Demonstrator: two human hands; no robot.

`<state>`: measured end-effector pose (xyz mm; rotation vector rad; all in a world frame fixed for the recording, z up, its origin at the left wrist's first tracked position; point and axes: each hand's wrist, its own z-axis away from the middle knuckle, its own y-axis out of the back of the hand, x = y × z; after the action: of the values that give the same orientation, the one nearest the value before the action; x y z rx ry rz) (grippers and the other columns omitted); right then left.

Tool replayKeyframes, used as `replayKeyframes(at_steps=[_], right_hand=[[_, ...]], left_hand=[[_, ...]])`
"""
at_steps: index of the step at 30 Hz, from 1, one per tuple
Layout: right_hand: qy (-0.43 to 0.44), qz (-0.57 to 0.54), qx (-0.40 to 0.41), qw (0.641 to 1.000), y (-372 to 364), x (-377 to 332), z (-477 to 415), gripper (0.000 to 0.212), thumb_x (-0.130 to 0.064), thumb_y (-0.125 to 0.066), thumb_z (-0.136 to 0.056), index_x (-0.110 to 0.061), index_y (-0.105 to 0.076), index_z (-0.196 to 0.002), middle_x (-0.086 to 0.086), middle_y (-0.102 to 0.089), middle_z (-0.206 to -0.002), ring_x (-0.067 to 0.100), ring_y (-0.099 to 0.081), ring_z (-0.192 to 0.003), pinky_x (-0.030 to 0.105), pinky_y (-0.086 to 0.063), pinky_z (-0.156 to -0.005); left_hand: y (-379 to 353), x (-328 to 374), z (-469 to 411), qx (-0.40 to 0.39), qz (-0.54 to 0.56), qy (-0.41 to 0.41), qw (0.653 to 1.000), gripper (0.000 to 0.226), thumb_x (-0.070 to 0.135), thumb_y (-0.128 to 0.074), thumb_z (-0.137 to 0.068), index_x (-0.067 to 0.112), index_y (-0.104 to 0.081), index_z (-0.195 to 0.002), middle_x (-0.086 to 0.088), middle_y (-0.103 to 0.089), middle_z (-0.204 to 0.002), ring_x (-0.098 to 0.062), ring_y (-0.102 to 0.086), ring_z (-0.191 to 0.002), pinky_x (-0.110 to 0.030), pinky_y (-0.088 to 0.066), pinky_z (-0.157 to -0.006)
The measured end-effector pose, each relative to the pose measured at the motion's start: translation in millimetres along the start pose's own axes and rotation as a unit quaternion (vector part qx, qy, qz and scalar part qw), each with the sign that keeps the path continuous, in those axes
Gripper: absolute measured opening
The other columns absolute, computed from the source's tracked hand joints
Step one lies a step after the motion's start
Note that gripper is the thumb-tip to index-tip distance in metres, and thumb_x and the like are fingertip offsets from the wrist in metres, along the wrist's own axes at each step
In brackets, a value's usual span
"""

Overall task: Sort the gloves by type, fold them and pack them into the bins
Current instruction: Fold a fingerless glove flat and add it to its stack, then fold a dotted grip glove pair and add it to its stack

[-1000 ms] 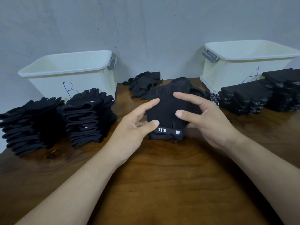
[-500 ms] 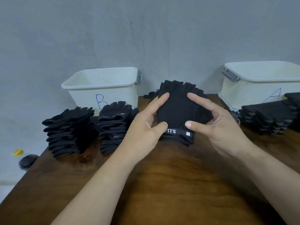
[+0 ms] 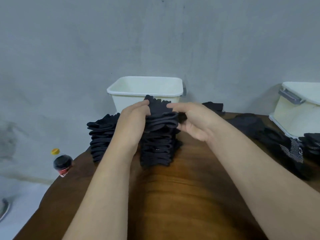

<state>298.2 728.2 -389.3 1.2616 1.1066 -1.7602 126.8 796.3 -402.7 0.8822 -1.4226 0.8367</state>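
Stacks of folded black gloves number two: the left stack (image 3: 102,137) stands free, and the right stack (image 3: 157,148) carries the folded glove (image 3: 159,108) on top. That glove lies between two hands, the left hand (image 3: 133,125) gripping its left edge and the right hand (image 3: 195,122) pinching its right edge. Two white bins stand on the table (image 3: 181,196), the near bin (image 3: 145,89) just behind the stacks and the far bin (image 3: 297,104) at the right; their contents cannot be told.

This looks like a bare packing workroom: a rough grey plaster wall (image 3: 69,40), a dark brown wooden surface (image 3: 181,196) in front of it, a cream plastic bin (image 3: 128,103), a second cream bin (image 3: 294,116) with a grey clip handle (image 3: 289,97), and tall stacks of folded black fabric gloves (image 3: 101,135).
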Motion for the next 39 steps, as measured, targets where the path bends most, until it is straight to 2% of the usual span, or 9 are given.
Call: replayKeyframes(at_steps=[5,7,12,15,18,23,27,35,39], right_hand=[[-0.046,-0.007,-0.011,0.999,-1,-5,-21,0.018,-0.004,-0.065,-0.101,-0.003,-0.069,-0.119,0.010,-0.071,-0.102,0.018,-0.071,-0.090,0.028,-0.063,-0.082],[-0.054,-0.003,-0.009,0.999,-4,-7,-25,0.011,-0.004,-0.063,-0.101,-0.006,-0.067,-0.112,0.008,-0.069,-0.097,0.016,-0.070,-0.078,0.022,-0.061,-0.071],[-0.063,0.034,0.009,0.997,-6,-5,-31,0.008,-0.005,-0.062,-0.100,-0.008,-0.066,-0.107,0.006,-0.068,-0.090,0.013,-0.066,-0.067,0.015,-0.050,-0.049],[-0.070,0.077,0.029,0.994,-4,0,-28,0.005,-0.005,-0.065,-0.097,-0.010,-0.065,-0.096,0.004,-0.066,-0.085,0.011,-0.061,-0.065,0.015,-0.045,-0.043],[-0.058,0.148,0.061,0.985,-3,5,-28,0.005,-0.013,-0.069,-0.096,-0.013,-0.066,-0.092,0.002,-0.064,-0.083,0.012,-0.057,-0.062,0.016,-0.036,-0.041],[0.018,0.359,0.053,0.932,-2,15,-36,0.017,-0.030,-0.071,-0.092,-0.015,-0.071,-0.084,-0.004,-0.068,-0.084,0.020,-0.057,-0.075,0.028,-0.039,-0.057],[0.121,0.438,0.084,0.887,11,20,-28,0.030,-0.051,-0.065,-0.099,-0.027,-0.081,-0.103,-0.010,-0.078,-0.107,0.011,-0.070,-0.103,0.035,-0.056,-0.096],[0.167,0.510,0.184,0.823,101,33,18,0.028,-0.045,-0.049,-0.109,-0.039,-0.071,-0.125,-0.017,-0.068,-0.123,0.004,-0.062,-0.105,0.032,-0.050,-0.089],[0.149,0.568,0.200,0.784,147,52,45,0.024,-0.037,-0.053,-0.110,-0.038,-0.071,-0.125,-0.013,-0.065,-0.130,0.008,-0.058,-0.115,0.035,-0.048,-0.105]], left_hand=[[8,-5,-14,0.065,0.048,0.032,0.996,0.006,0.025,-0.066,-0.082,0.021,-0.070,-0.084,-0.001,-0.060,-0.086,-0.021,-0.051,-0.076,-0.030,-0.042,-0.058],[12,-9,-16,0.081,0.057,0.024,0.995,0.011,0.029,-0.067,-0.085,0.021,-0.072,-0.079,-0.003,-0.058,-0.085,-0.021,-0.048,-0.076,-0.030,-0.039,-0.057],[9,-11,-14,0.121,0.013,-0.002,0.993,0.028,0.043,-0.066,-0.097,0.027,-0.074,-0.118,0.006,-0.073,-0.099,-0.010,-0.059,-0.068,-0.026,-0.046,-0.058],[9,-11,-12,0.135,-0.031,-0.010,0.990,0.023,0.044,-0.065,-0.101,0.030,-0.072,-0.118,0.010,-0.071,-0.101,-0.004,-0.061,-0.066,-0.024,-0.048,-0.058],[6,-13,-12,0.137,-0.088,-0.032,0.986,0.024,0.041,-0.065,-0.100,0.030,-0.071,-0.121,0.014,-0.073,-0.112,0.002,-0.067,-0.082,-0.026,-0.054,-0.074],[5,-19,-13,0.149,-0.168,-0.058,0.973,0.023,0.036,-0.067,-0.099,0.029,-0.070,-0.121,0.014,-0.071,-0.118,-0.006,-0.066,-0.109,-0.029,-0.052,-0.092],[1,-18,-9,0.179,-0.283,-0.124,0.934,0.026,0.034,-0.063,-0.100,0.031,-0.066,-0.125,0.013,-0.062,-0.126,-0.014,-0.061,-0.114,-0.029,-0.043,-0.086],[-43,-7,21,0.146,-0.379,-0.304,0.862,0.015,0.029,-0.054,-0.104,0.028,-0.068,-0.111,0.012,-0.058,-0.114,-0.014,-0.054,-0.105,-0.028,-0.043,-0.069],[-76,-16,40,0.101,-0.420,-0.385,0.815,0.015,0.032,-0.056,-0.107,0.027,-0.071,-0.108,0.011,-0.061,-0.108,-0.012,-0.050,-0.105,-0.024,-0.042,-0.070]])
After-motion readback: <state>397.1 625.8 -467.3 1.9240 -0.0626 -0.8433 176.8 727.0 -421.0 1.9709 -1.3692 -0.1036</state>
